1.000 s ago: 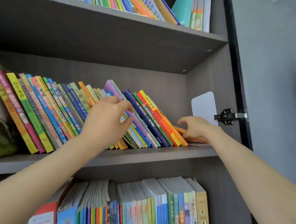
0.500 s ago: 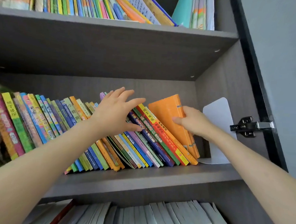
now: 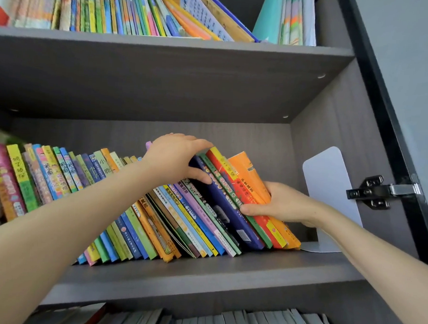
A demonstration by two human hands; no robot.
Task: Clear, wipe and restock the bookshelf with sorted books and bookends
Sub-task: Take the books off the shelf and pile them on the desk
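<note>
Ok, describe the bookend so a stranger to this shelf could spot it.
Find the middle shelf of the grey bookcase and follow the leaning row of books to its right end. Past the last orange book stands the bookend: a plain pale upright plate with a rounded top, the only unprinted thing there.

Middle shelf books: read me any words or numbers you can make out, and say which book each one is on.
"小" and "鹿", probably: on the pale green spine beside the left hand.
The orange book in the right hand: characters too blurred to read.
All other books: characters too small or blurred to read.
The bookend: no text.
</note>
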